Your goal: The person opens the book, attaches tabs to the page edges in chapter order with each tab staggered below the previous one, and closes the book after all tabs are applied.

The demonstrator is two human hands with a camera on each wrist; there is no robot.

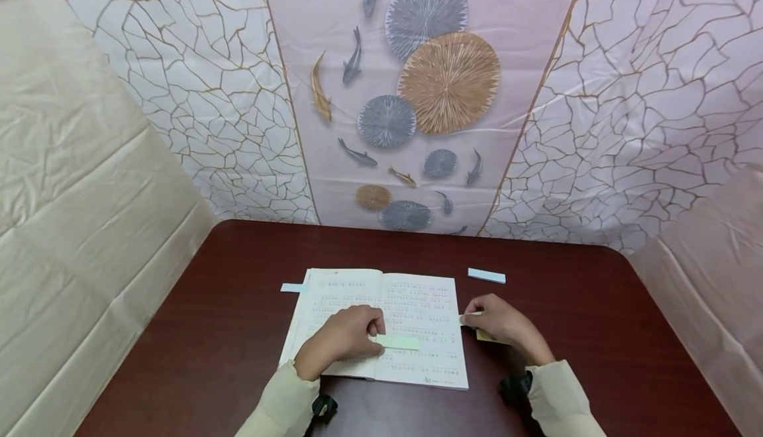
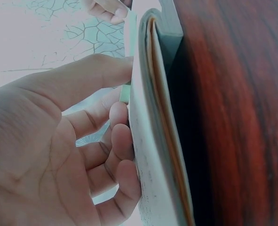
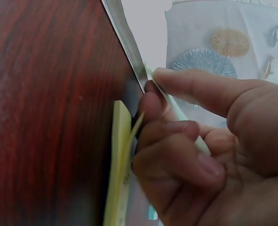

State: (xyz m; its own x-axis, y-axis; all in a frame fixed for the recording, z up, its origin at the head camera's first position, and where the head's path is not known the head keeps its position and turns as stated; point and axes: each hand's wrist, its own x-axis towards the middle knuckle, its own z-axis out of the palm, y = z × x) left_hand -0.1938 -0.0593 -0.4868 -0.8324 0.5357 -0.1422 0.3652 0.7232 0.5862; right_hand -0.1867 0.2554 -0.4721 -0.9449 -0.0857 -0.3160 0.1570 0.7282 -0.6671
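Observation:
An open book [image 1: 417, 304] with printed pages lies on the table. My left hand [image 1: 348, 334] rests over its left page and pinches one end of a pale green sticky-note pad [image 1: 401, 342], which lies over the right page. In the left wrist view the fingertips [image 2: 122, 141] are right at the paper. At the book's right edge my right hand [image 1: 497, 321] pinches a pale green sticky strip [image 3: 178, 110] between thumb and index finger, its tip at the page edge. Just under that hand is a yellow sticky-note pad [image 3: 117, 165], partly hidden in the head view.
A light blue sticky-note pad [image 1: 486, 275] lies on the dark red table [image 1: 238, 331] beyond the right hand. From the book's upper left edge sticks out a blue tab [image 1: 293, 287]. Patterned cloth [image 1: 447, 93] hangs behind the table.

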